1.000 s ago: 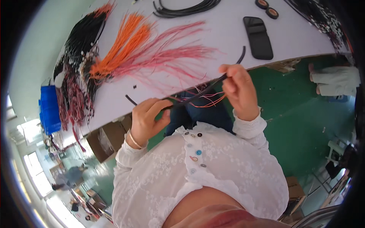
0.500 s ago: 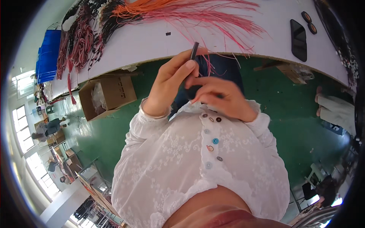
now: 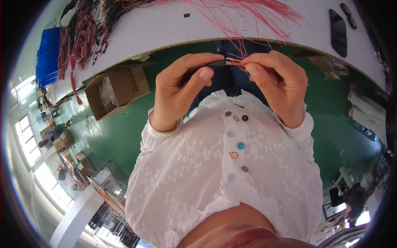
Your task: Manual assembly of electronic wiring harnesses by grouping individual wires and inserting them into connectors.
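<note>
While our hands, left (image 3: 182, 89) and right (image 3: 275, 82), pinch a black tube (image 3: 209, 65) and the thin orange wires (image 3: 235, 62) at its mouth, just near the white surface (image 3: 165, 29), both look light and limp, best gripped close to the tube's end.

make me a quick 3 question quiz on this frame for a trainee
1. True or false: the left hand grips a black tube whose end points toward the right hand.
2. Multiple choice: what do the right hand's fingers pinch at the tube's end? A) a screwdriver B) thin red and orange wires C) a button
3. Fill in: on the green floor, below the white table's edge, stands an open ____ box.

Key
1. true
2. B
3. cardboard
</note>
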